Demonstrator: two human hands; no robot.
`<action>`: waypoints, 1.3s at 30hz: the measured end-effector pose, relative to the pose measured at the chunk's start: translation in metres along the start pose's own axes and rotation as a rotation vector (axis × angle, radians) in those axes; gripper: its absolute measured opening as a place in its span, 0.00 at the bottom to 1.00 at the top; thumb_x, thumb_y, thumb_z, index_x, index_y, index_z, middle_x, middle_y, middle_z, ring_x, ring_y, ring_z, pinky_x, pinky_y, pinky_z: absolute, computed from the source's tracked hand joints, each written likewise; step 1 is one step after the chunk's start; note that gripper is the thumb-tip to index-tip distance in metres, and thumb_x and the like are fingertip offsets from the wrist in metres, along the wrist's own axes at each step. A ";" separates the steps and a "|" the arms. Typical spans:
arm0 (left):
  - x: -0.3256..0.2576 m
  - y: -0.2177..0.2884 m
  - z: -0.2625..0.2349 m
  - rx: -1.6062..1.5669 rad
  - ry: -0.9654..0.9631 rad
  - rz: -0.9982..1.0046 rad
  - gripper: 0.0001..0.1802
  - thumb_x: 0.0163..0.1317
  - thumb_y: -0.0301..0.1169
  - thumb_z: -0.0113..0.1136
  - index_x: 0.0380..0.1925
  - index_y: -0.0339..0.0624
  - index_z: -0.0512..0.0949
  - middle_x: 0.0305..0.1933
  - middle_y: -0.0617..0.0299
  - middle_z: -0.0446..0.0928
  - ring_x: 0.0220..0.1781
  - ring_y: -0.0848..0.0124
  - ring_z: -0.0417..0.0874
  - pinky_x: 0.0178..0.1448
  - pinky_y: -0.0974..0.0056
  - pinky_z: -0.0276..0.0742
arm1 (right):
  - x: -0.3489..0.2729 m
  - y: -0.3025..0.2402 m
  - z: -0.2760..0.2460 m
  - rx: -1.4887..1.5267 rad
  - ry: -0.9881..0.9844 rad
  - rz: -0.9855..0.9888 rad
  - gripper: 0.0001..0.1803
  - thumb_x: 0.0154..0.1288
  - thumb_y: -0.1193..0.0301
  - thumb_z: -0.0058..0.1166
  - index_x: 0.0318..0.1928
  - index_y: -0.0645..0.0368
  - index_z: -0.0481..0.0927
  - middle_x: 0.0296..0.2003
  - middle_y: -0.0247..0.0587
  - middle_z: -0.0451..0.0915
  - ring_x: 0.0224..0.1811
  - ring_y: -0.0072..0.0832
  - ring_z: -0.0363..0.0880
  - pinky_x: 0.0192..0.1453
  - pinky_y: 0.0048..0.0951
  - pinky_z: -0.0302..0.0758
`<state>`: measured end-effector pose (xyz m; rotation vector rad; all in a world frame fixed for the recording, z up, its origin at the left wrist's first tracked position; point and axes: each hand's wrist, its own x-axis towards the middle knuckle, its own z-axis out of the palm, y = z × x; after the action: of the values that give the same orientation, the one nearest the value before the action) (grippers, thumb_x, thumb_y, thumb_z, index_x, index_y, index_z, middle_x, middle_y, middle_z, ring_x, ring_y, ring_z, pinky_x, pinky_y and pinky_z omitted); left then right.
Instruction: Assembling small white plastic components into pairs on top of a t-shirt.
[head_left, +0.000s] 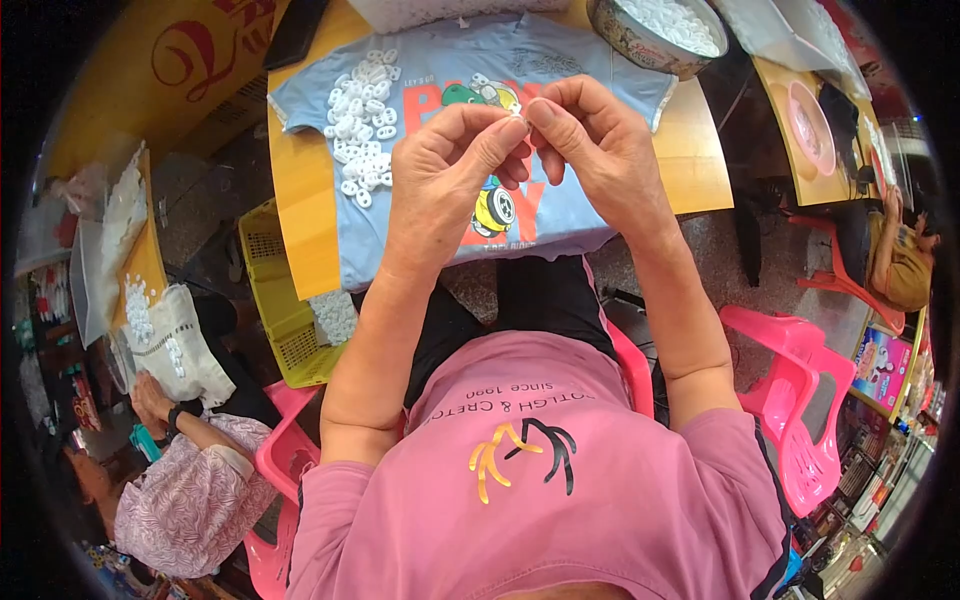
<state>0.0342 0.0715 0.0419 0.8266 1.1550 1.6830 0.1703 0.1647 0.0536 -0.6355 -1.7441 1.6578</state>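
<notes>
Pinched between thumb and forefinger of both hands, upper middle of the frame: a tiny white piece, mostly hidden by the fingertips. Left hand closed on it from the left, right hand from the right, tips meeting over it. Too small and too covered to tell its long axis or which way it points.

Probably light, stiff plastic, smooth enough to slip; best taken at its edges with fingertips, as here.

Just beneath the hands, a light blue shirt spread flat on a yellow-orange surface, collar toward the top of the frame, its colourful print half hidden by the hands. On the shirt, left of the grip, a loose heap of white pieces. At top right, a round bowl filled with more of them.

Lower down, a yellow crate left of centre, pink chairs at right. Lower left, another person at a second board carrying white pieces. Far right, a seated person.
</notes>
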 end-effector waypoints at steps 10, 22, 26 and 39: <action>0.012 -0.025 -0.011 -0.037 0.028 -0.071 0.11 0.67 0.32 0.60 0.37 0.32 0.79 0.30 0.62 0.80 0.30 0.77 0.80 0.37 0.71 0.78 | 0.011 0.028 0.002 -0.038 0.040 0.051 0.10 0.72 0.69 0.52 0.42 0.67 0.77 0.27 0.32 0.78 0.25 0.14 0.74 0.29 0.17 0.72; 0.003 -0.007 -0.011 -0.008 -0.071 -0.119 0.12 0.68 0.33 0.59 0.39 0.33 0.78 0.30 0.63 0.79 0.31 0.78 0.79 0.37 0.73 0.76 | 0.015 0.002 -0.025 -0.675 -0.173 -0.512 0.07 0.64 0.76 0.58 0.40 0.66 0.77 0.31 0.40 0.77 0.26 0.27 0.77 0.31 0.26 0.73; -0.001 -0.005 -0.009 0.123 -0.068 -0.086 0.11 0.68 0.34 0.59 0.38 0.34 0.77 0.29 0.64 0.78 0.30 0.79 0.77 0.36 0.74 0.74 | 0.011 -0.002 -0.020 -0.757 -0.183 -0.579 0.05 0.65 0.77 0.56 0.36 0.65 0.74 0.29 0.45 0.74 0.29 0.40 0.75 0.32 0.35 0.71; -0.001 -0.044 -0.006 0.089 0.068 -0.182 0.10 0.69 0.32 0.57 0.36 0.36 0.77 0.29 0.67 0.78 0.29 0.81 0.76 0.33 0.74 0.74 | 0.001 0.040 -0.014 -0.791 -0.186 -0.459 0.03 0.65 0.79 0.53 0.38 0.64 0.73 0.28 0.48 0.70 0.31 0.47 0.72 0.33 0.40 0.69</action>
<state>0.0425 0.0748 -0.0017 0.7007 1.3197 1.5293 0.1767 0.1788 0.0143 -0.3629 -2.4619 0.7027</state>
